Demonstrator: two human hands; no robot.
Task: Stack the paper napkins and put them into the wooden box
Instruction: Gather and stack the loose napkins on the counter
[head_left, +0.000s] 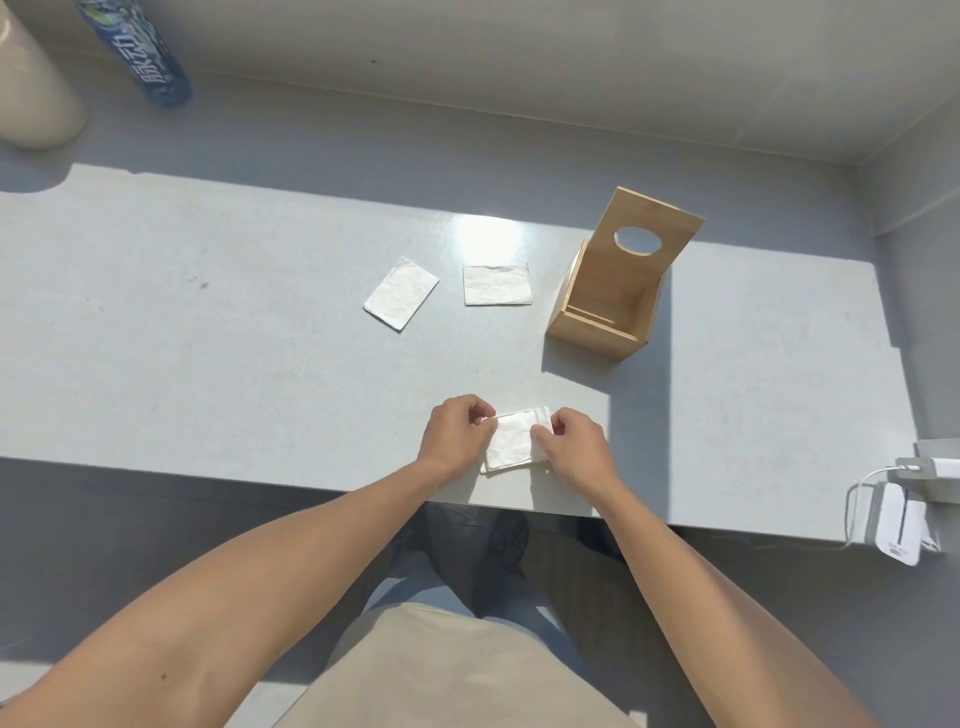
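Observation:
A small stack of white folded napkins (511, 440) lies near the front edge of the grey table (208, 338). My left hand (454, 434) pinches its left side and my right hand (574, 441) pinches its right side. Two more folded napkins lie flat farther back: one tilted (401, 292), one squared (497, 284). To the right of them stands the wooden box (605, 312), its lid with an oval hole (641, 234) raised and the inside showing no napkins.
A blue-labelled bottle (140, 52) and a cream cylinder (31, 93) stand at the back left. White chargers with cables (898, 525) hang off the right end of the table. My legs and shoes are below the table's front edge.

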